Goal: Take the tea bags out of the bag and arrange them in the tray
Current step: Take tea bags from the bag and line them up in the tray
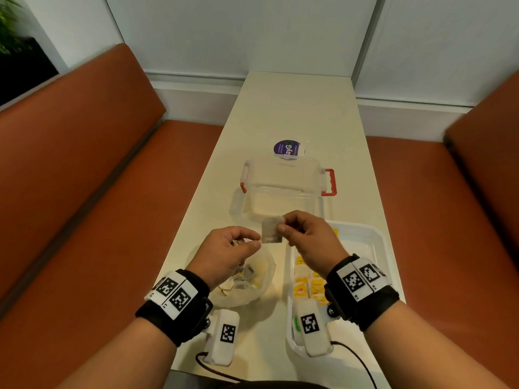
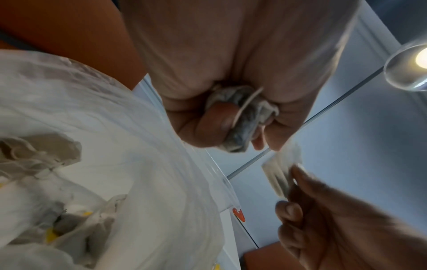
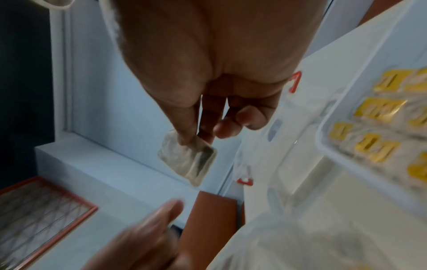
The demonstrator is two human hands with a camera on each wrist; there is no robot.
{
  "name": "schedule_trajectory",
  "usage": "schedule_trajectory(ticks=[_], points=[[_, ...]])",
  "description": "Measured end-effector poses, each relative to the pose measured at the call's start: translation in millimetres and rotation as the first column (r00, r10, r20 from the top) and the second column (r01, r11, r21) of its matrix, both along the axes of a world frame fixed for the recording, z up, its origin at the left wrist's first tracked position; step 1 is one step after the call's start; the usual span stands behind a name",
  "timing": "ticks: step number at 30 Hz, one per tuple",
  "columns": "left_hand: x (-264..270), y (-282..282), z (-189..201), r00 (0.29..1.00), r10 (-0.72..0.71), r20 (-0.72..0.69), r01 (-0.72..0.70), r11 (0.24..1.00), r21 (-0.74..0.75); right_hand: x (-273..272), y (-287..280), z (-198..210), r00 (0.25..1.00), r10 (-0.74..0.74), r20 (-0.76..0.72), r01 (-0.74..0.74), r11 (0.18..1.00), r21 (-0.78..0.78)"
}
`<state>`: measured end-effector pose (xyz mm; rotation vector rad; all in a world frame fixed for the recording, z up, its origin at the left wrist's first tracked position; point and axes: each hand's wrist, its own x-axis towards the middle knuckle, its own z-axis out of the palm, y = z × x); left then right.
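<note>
The right hand pinches one tea bag by its edge and holds it up in the air, above the tabletop. The left hand is curled tight around a bunch of tea bags. Under the left hand lies the plastic bag with more tea bags inside. The white tray sits on the right, with rows of yellow-tagged tea bags in it. A clear box with red clips stands behind the hands.
</note>
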<state>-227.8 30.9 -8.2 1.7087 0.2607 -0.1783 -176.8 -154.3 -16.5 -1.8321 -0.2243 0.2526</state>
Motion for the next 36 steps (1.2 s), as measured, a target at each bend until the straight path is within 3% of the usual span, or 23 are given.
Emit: schedule_trajectory(ticks=[7, 10, 15, 19, 23, 26, 32, 36], points=[[-4.9, 10.0, -6.8, 0.999, 0.04, -0.034, -0.039, 0.999, 0.028, 21.1, -81.9, -48.5, 0.96, -0.267, -0.08, 0.25, 0.952, -0.175], [-4.1, 5.4, -7.7, 0.999, 0.013, -0.052, -0.009, 0.997, 0.071, 16.6, -93.6, -65.7, 0.952, -0.275, -0.136, 0.242, 0.946, -0.218], [1.1, 3.8, 0.4, 0.997, -0.076, -0.035, 0.08, 0.987, 0.138, 10.3, -76.9, -70.2, 0.976, -0.168, -0.14, 0.136, 0.968, -0.209], [5.8, 2.8, 13.8, 0.993, -0.114, -0.033, 0.117, 0.988, 0.1, 5.3, -51.0, -52.7, 0.994, 0.043, -0.105, -0.067, 0.969, -0.239], [10.8, -3.8, 27.1, 0.991, -0.136, -0.022, 0.136, 0.99, 0.026, 3.7, -30.1, -39.3, 0.95, 0.304, -0.079, -0.312, 0.892, -0.328], [13.8, -8.0, 36.4, 0.984, -0.178, -0.012, 0.178, 0.984, 0.006, 1.7, -22.5, -40.7, 0.911, 0.407, -0.066, -0.402, 0.842, -0.36], [20.7, -5.4, 44.0, 0.985, -0.171, 0.013, 0.172, 0.984, -0.037, 2.8, -22.4, -42.1, 0.938, 0.343, -0.047, -0.341, 0.893, -0.295], [16.9, 8.3, 28.5, 0.996, -0.091, -0.023, 0.083, 0.972, -0.219, 4.1, -26.8, -27.8, 0.971, 0.2, -0.131, -0.187, 0.977, 0.107]])
